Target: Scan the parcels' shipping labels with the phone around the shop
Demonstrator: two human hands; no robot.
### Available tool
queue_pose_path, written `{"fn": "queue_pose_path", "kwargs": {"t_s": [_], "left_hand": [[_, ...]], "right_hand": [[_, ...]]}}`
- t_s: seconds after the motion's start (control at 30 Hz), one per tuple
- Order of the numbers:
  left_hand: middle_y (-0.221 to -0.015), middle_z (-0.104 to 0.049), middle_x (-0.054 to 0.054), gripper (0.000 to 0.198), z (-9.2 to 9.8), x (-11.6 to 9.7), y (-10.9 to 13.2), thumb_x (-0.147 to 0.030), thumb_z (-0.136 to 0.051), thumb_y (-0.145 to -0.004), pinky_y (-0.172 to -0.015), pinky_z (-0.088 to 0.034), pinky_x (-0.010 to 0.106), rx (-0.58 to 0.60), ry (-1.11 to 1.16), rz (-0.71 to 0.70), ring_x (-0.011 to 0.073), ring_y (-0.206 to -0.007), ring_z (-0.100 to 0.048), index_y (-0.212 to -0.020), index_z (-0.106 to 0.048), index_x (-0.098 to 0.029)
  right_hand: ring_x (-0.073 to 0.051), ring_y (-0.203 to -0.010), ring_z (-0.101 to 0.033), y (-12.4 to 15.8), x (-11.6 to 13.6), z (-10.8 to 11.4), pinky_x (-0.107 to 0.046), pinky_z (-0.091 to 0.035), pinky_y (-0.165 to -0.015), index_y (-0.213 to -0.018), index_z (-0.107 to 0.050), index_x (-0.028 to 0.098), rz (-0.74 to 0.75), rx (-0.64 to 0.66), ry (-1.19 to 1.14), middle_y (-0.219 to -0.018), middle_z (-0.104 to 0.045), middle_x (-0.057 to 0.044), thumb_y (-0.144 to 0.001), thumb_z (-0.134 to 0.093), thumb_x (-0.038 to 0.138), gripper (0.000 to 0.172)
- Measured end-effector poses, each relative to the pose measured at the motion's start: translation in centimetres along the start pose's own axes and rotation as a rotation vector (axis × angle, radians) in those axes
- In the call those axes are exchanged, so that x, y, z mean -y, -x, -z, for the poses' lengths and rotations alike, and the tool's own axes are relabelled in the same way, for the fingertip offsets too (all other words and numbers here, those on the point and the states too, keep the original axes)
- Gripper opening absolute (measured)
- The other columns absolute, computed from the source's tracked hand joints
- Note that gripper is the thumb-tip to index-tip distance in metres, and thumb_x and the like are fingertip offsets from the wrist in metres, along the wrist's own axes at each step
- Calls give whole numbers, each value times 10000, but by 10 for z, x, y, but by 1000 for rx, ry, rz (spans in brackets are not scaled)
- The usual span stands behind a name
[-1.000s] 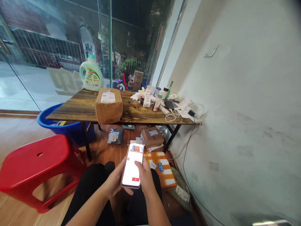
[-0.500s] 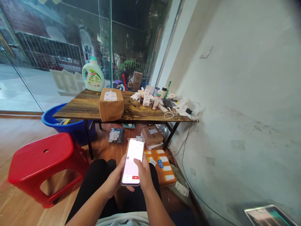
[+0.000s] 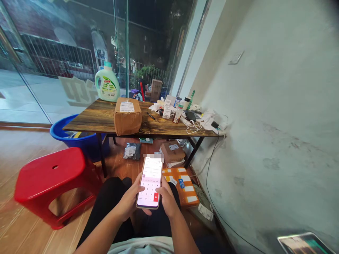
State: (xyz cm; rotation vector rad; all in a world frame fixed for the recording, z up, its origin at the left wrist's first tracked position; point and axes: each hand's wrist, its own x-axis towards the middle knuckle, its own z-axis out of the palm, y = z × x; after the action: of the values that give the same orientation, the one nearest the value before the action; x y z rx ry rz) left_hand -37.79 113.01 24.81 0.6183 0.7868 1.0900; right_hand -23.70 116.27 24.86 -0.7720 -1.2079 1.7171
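Note:
A lit smartphone (image 3: 148, 176) is held upright above my lap, with a number keypad on the lower part of its screen. My left hand (image 3: 131, 199) grips its left edge, the thumb over the left side of the keypad. On the right edge, my right hand (image 3: 166, 197) is closed round the phone, its thumb at the right side of the keypad near a red key. Fingers of the hands behind the phone are mostly hidden.
A wooden table (image 3: 90, 116) bears a cardboard box (image 3: 128, 118), a detergent bottle (image 3: 107, 84), a pen, bottles, papers and cables. On the left stand a red stool (image 3: 50, 176) and a blue tub (image 3: 66, 137). Parcels and an orange-white box (image 3: 182, 185) lie on the floor.
A number keypad now shows on the phone screen. My left thumb has come over the screen, and my right thumb has moved down and right. The view has shifted slightly.

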Motion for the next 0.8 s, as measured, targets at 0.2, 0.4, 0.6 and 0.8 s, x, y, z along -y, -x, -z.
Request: {"fn": "queue_pose_path", "kwargs": {"t_s": [0.2,0.4,0.6,0.8], "left_hand": [[-1355,-487,107,859,5,2,0,-251,-479,-688,-474,-583,329,122,90,-42,285,-913,-654,-1452,-110,-383],[-1331,-493,92,907,6,4,-4,-225,-478,-607,-463,-553,277,144,89,-29,257,-885,-648,-1439,-153,-379],[-947,-650,76,560,0,-7,-1,-405,-414,-804,-497,-511,315,-9,-299,-15,221,-692,-614,-1347,-399,-267],[-1078,-600,158,476,1,-144,-59,-439,-363,-894,-934,-434,452,-504,-1490,-613,294,-1013,-573,-1155,-596,-118]], "right_hand": [[-257,-1008,-617,0,0,2,-368,-491,-851,-1118,-579,196,5,31,7,-1029,-702,-39,-645,-513,216,478],[-255,-943,-649,-4,-13,4,-377,-493,-842,-1096,-590,197,0,-70,45,-1021,-706,-66,-794,-557,420,377],[-325,-1034,-643,-3,-22,5,-471,-496,-887,-1224,-523,226,-40,58,-164,-1133,-695,-100,-588,-766,426,710],[-432,-1054,-630,-32,-31,26,-678,-486,-853,-1175,-599,339,-113,-94,-119,-1035,-726,-99,-628,-554,692,652]]}}
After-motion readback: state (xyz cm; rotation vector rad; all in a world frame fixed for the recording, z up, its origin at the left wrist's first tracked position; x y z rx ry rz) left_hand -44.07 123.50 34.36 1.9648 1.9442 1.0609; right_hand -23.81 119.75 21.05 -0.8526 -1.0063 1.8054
